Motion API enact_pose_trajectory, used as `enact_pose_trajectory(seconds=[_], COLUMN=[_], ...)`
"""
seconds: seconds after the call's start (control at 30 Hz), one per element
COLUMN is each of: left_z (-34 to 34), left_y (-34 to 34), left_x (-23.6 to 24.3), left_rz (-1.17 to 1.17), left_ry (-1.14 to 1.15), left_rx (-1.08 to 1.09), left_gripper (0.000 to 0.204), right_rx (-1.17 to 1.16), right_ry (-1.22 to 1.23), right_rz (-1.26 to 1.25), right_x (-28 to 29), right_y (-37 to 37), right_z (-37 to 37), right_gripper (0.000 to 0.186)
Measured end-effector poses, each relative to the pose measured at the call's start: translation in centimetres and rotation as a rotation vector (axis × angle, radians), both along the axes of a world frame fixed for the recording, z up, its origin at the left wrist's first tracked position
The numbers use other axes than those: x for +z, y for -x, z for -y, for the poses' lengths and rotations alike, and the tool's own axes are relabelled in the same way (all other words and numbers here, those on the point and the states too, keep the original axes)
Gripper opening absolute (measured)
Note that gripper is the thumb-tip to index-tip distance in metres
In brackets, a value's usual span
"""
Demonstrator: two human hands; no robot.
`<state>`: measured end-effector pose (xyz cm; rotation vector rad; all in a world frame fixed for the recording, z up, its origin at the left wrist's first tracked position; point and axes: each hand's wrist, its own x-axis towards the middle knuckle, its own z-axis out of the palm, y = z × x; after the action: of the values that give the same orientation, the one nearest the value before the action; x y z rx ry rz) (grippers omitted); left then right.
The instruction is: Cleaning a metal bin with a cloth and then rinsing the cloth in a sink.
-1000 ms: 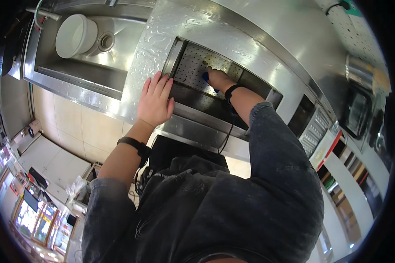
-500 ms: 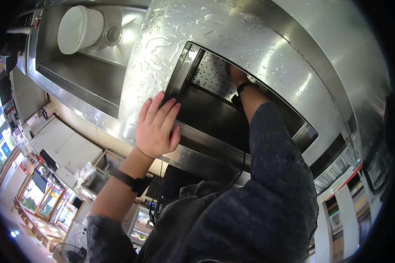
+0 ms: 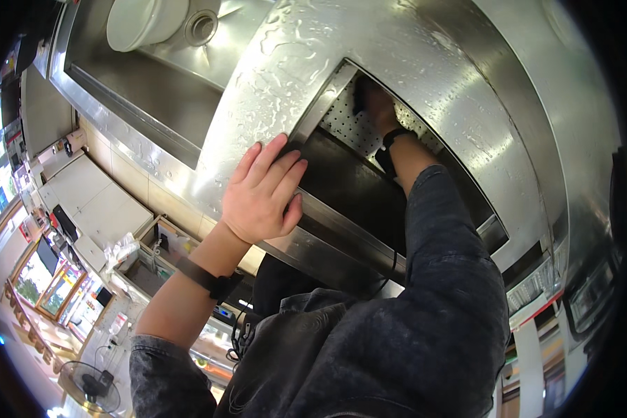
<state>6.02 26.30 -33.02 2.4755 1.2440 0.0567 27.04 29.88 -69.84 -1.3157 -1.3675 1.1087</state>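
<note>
My left hand [image 3: 261, 191] rests on the wet steel counter [image 3: 258, 104], its fingers stretched out and fingertips at the left edge of a rectangular opening. Down inside that opening, my right hand [image 3: 378, 110] is at the far end, over a perforated steel panel [image 3: 341, 122]. A dark, cloth-like piece [image 3: 360, 94] shows at its fingers, which are partly lost in shadow. Below the panel lies a dark, smooth inner surface [image 3: 352, 181]. Both wrists wear black bands.
To the left is a steel sink [image 3: 146, 90] with a white bucket [image 3: 146, 24] beside a round drain [image 3: 201, 28]. Water drops cover the counter around the opening. White cabinets [image 3: 94, 191] stand lower left, and a fan [image 3: 90, 386] is at the bottom left.
The view has shifted, so the sink and bucket sit higher. My right hand shows more over the perforated panel, with the dark piece now visible. My left hand stays at the opening's edge.
</note>
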Motion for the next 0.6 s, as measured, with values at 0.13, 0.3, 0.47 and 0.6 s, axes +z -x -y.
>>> enact_pose_trajectory(seconds=[0.13, 0.3, 0.47, 0.6], left_z=[-0.3, 0.3, -0.3, -0.1], left_y=[0.4, 0.9, 0.5, 0.1], left_x=[-0.4, 0.1, -0.1, 0.0], left_rz=[0.024, 0.027, 0.045, 0.063], left_ry=[-0.009, -0.007, -0.008, -0.012], left_rx=[-0.016, 0.011, 0.004, 0.002], left_gripper=[0.043, 0.042, 0.038, 0.037], right_rx=[0.827, 0.773, 0.472, 0.596], right_ry=[0.124, 0.196, 0.332, 0.505], right_rz=[0.759, 0.743, 0.734, 0.436], right_x=[0.2, 2.8, 3.2, -1.4], right_y=[3.1, -0.7, 1.0, 3.3], right_z=[2.0, -1.0, -0.7, 4.3], right_gripper=[0.027, 0.037, 0.039, 0.033])
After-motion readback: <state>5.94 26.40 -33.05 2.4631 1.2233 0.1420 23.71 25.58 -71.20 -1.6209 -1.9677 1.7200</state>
